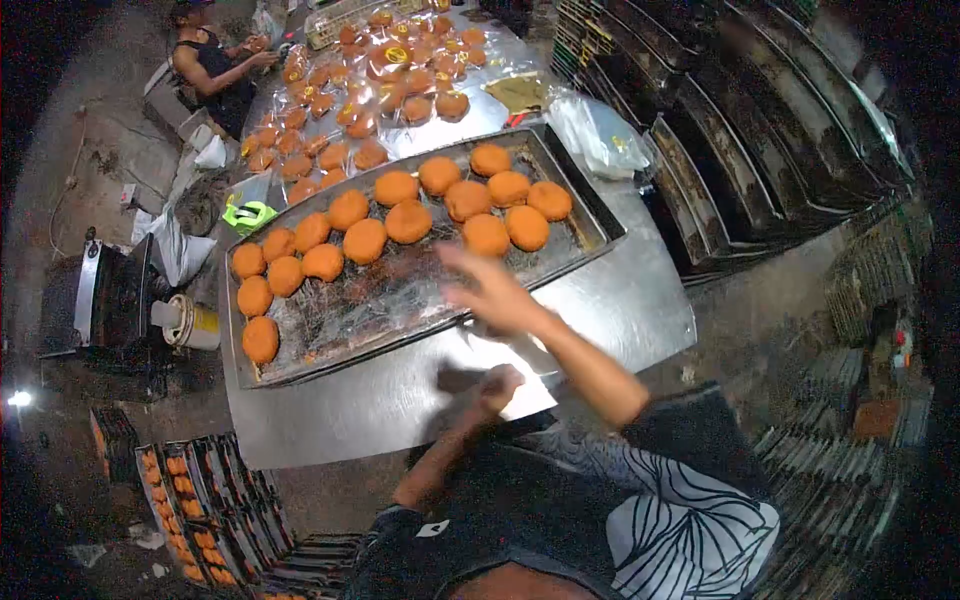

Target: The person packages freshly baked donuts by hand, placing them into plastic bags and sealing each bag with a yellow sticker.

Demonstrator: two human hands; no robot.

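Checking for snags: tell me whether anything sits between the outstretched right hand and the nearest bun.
Nothing visible does. The right hand is over the tray, and only bare tray floor lies between it and the closest bun.

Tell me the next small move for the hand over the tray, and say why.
Probably reach the right hand forward and grip the nearest bun. That hand is open and empty over the bare near part of the tray, and the buns lie just beyond its fingers. The left hand rests on the table.
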